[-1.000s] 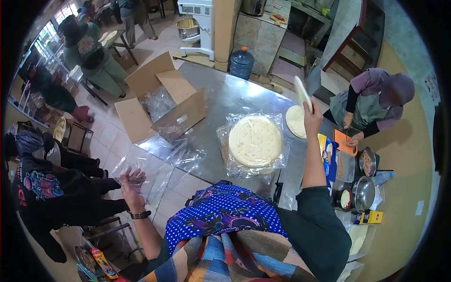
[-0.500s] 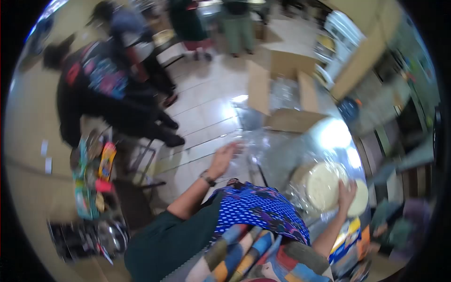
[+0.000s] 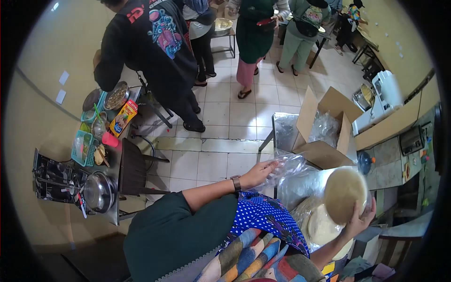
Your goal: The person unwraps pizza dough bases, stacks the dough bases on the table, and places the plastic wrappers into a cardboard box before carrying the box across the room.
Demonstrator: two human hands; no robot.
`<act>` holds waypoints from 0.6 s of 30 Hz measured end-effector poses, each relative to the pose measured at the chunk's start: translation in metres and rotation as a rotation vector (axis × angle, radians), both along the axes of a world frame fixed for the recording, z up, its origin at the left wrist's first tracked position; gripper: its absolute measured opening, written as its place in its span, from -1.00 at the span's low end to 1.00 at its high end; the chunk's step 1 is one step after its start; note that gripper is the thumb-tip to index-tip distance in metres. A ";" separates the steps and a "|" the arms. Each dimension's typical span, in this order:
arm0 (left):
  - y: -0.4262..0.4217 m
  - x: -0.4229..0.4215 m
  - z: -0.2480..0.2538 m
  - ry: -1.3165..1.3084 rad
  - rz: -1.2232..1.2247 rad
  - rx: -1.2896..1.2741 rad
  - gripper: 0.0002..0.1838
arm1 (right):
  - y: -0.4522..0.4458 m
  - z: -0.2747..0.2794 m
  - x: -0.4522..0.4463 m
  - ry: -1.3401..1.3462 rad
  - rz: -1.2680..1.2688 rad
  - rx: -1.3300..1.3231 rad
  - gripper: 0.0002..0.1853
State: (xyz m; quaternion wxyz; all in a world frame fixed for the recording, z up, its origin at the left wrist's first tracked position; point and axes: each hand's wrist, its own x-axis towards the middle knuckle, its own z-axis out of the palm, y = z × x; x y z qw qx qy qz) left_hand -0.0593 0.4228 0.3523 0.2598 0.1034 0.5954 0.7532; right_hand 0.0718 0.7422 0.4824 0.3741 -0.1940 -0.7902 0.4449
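My left hand (image 3: 257,176), with a watch on the wrist, pinches the edge of a clear plastic bag (image 3: 292,169) above the metal table (image 3: 329,174). In my right hand (image 3: 360,219) is a flat, round, pale dough sheet (image 3: 344,191), tilted up with the fingers on its lower edge. I cannot tell whether it is a single sheet or a thin stack. Below it, more pale round sheets (image 3: 321,227) lie on the table, partly wrapped in clear plastic.
An open cardboard box (image 3: 322,152) holding clear plastic stands on the table's far end. To the left, another table carries a metal pot (image 3: 98,191), a blue basket (image 3: 82,148) and a yellow packet (image 3: 123,117). A person in black (image 3: 155,56) bends there; others stand farther back.
My right hand has lifted a round sheet off the stack and holds it tilted. My left hand has moved right with the plastic bag. The head view has shifted.
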 end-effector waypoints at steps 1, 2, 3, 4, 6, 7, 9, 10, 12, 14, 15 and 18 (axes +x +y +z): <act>0.001 0.000 0.006 -0.083 -0.049 0.073 -0.47 | -0.024 0.007 -0.010 0.083 -0.080 0.139 -0.45; 0.000 -0.002 0.014 -0.164 -0.100 0.146 -0.46 | -0.039 0.012 -0.014 0.167 -0.163 0.277 -0.48; -0.003 -0.006 0.024 -0.213 -0.209 0.176 -0.43 | -0.045 -0.004 -0.016 0.229 -0.019 0.327 -0.53; -0.003 -0.010 0.027 -0.210 -0.210 0.178 -0.43 | -0.068 0.002 -0.020 0.108 0.048 0.563 -0.58; 0.001 -0.016 0.032 -0.482 -0.196 0.482 -0.44 | -0.115 -0.001 -0.035 0.170 0.393 0.644 -0.57; 0.002 -0.017 0.039 -0.467 -0.169 0.559 -0.42 | -0.125 -0.014 -0.036 0.013 0.551 0.641 -0.55; 0.013 -0.020 0.018 -0.392 -0.132 0.603 -0.42 | -0.165 0.000 -0.052 -0.143 0.944 0.582 -0.49; 0.009 -0.020 0.015 -0.395 -0.151 0.597 -0.42 | -0.173 -0.006 -0.057 -0.203 1.064 0.557 -0.53; 0.007 -0.029 0.013 -0.398 -0.187 0.583 -0.41 | -0.173 -0.008 -0.063 -0.192 1.135 0.537 -0.53; -0.015 -0.019 0.004 -0.395 -0.215 0.565 -0.41 | -0.160 -0.003 -0.067 -0.204 1.147 0.482 -0.51; -0.019 -0.021 0.002 -0.395 -0.226 0.556 -0.41 | -0.153 -0.001 -0.068 -0.214 1.181 0.423 -0.49; -0.014 -0.021 -0.005 -0.393 -0.257 0.530 -0.40 | -0.135 -0.008 -0.081 -0.089 0.914 0.410 -0.46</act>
